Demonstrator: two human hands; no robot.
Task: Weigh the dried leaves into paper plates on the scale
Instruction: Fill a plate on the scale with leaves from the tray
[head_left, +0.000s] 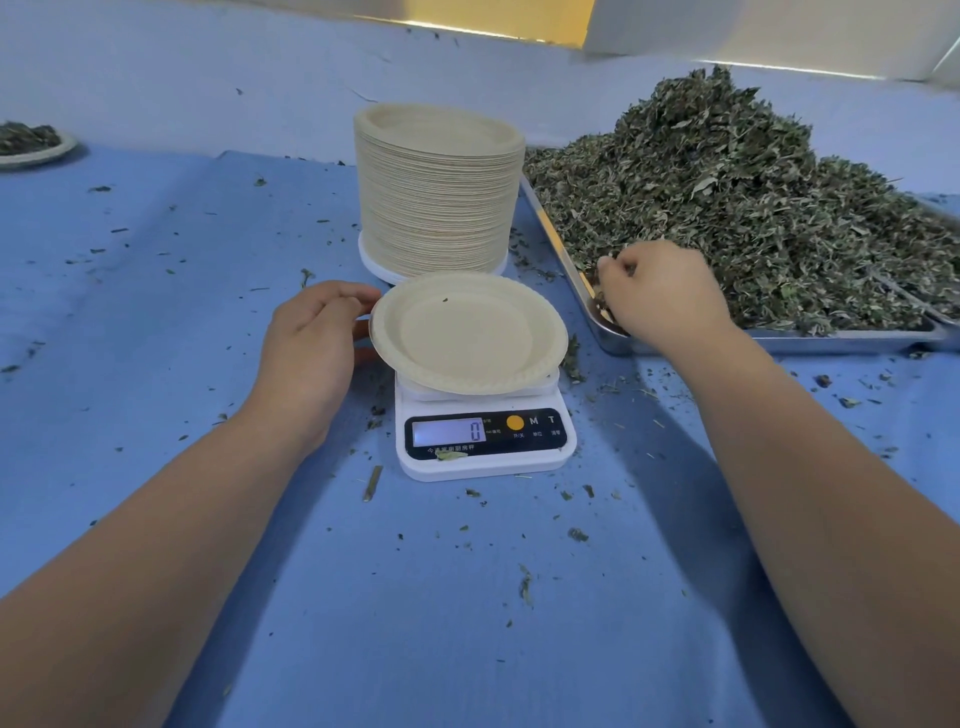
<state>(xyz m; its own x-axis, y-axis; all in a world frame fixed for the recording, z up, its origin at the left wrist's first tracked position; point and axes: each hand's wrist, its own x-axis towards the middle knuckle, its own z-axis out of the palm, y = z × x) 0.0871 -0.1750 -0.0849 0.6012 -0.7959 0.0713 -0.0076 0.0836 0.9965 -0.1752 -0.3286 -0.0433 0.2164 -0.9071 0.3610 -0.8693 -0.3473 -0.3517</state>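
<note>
Both bare forearms come in from the bottom corners, left forearm (156, 545) angled up-right, right forearm (805, 493) angled up-left, each lifted over the blue-covered tabletop (467, 623). The left grip (317, 338) is back-of-hand up w/ the wrist about straight. Its fingers curl over the far-left rim of the paper plate (462, 338) and the thumb sits at the near-left rim, so it's a narrow hold on the plate's edge. That plate sits on the platform of the white scale (488, 457), overhanging it all round, w/ just one dark speck inside. The display reads 0, and a leaf scrap lies on the scale's front below the display. The right grip (660, 296) is knuckles up w/ the wrist bent down. Its fingers are curled tight into the dried leaves (727, 208) at the near-left corner of the metal tray (831, 340), w/ bits showing btw the fingertips. Leaves are heaped high across the rest of the tray, which lies right of the scale. Behind the scale, just left of the tray, stands a tall stack of plates (439, 192) on a white round base. At far left, well apart, is a filled plate (31, 145) holding leaves. Leaf crumbs are scattered over the cloth, thickest round the scale and tray.
</note>
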